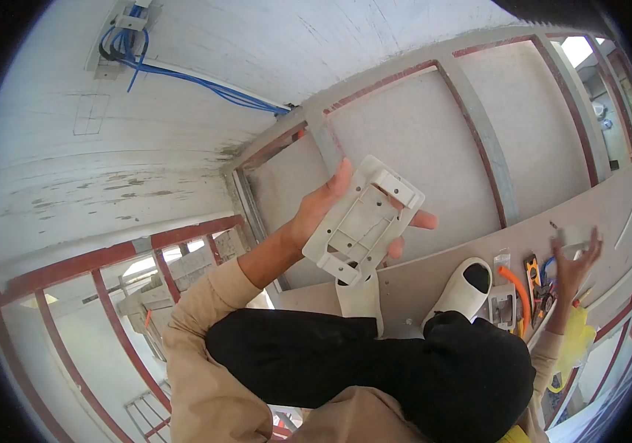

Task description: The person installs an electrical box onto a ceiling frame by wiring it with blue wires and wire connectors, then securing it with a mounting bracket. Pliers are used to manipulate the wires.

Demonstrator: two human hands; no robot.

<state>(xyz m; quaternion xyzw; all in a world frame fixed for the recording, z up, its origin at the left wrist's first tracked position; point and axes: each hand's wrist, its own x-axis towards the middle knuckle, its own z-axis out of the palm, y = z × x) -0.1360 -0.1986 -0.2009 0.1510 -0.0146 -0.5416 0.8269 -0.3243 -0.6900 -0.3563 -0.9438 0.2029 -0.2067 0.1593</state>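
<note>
My left hand [323,210] is closed round the edge of a white plastic electrical mounting frame [336,230], raised in front of my knees. Its thumb shows at the upper left and fingertips come out at the right side. The frame has ribs, screw holes and a rectangular recess. On the far right, my right hand [578,262] is slightly blurred above the board, thumb and fingers either side of a small pale piece that I cannot make out. Below it lie a second white frame [503,306], an orange-handled tool [514,284] and a yellow-and-black spirit level [531,270].
My white shoes [471,284] rest on a long board [404,295]. A yellow plastic bag [573,347] lies at the right. Blue cables [212,88] come out of the white wall at upper left. Red-brown metal framing [101,273] with open gaps drops away on the left.
</note>
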